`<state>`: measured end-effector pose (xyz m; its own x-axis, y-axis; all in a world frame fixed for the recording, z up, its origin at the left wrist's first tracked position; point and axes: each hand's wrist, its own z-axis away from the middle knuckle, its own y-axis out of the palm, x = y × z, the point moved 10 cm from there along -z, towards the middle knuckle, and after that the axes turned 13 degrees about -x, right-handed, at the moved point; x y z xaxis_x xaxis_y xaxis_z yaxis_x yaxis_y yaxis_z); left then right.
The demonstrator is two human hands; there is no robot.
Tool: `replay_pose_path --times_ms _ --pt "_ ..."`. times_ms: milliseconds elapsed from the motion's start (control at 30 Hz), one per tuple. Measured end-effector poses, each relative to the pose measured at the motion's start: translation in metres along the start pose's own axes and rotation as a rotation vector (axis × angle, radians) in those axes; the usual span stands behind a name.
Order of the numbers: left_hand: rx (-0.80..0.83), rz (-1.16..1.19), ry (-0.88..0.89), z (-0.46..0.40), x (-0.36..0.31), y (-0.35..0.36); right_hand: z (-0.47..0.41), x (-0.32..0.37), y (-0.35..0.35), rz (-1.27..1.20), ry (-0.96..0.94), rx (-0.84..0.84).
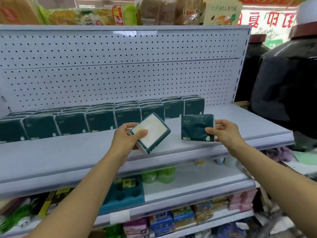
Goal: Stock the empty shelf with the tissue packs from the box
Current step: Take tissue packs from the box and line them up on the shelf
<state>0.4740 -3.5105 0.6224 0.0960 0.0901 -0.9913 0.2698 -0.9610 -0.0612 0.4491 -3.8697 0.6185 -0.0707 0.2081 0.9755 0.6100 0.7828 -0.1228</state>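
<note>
Head view, step in hand: we judged that we were setting two more tissue packs onto the shelf (68,157), starting a front rank before the row of packs (101,120) already standing along the pegboard back (120,74).
Head view, left hand: our left hand (126,138) gripped the tilted pack (151,132), thumb across its pale window face and fingers curled under its near end; the pack was slanted, window up, over the front part of the shelf, and we could not tell whether its far edge touched the board.
Head view, right hand: our right hand (224,133) pinched the upright pack (197,127) by its right end, thumb on the dark front and fingers behind; it stood just before the right end of the row, its bottom edge at or near the shelf surface.
Head view, doing it well: we reckoned the tilted pack needed turning upright, dark printed face forward, to match the row; then each should be pushed back until it met the pack behind, edges squared.
Head view, risk: soft wrappers dent under a hard pinch, so a light grip seemed wise.
Head view, packs and hands: both packs were in our hands, near each other but apart; the box was not in view.
</note>
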Motion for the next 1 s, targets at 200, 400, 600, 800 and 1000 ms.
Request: replay_pose_path --times_ms 200,400,600,800,1000 --pt "0.094 -0.103 0.008 -0.069 0.011 0.026 -0.070 -0.020 0.055 0.064 -0.004 0.052" --pt "0.218 -0.130 -0.036 -0.110 0.019 0.049 -0.115 -0.025 0.093 0.061 -0.024 0.046" --pt "0.306 -0.181 -0.111 -0.120 0.041 0.067 -0.141 -0.029 0.117 0.083 -0.052 0.027" --pt "0.333 -0.183 -0.099 -0.120 0.034 0.084 -0.157 -0.030 0.128 0.102 -0.089 0.040" --pt "0.304 -0.171 -0.116 -0.115 0.031 0.085 -0.162 -0.029 0.140 0.125 -0.128 0.075"
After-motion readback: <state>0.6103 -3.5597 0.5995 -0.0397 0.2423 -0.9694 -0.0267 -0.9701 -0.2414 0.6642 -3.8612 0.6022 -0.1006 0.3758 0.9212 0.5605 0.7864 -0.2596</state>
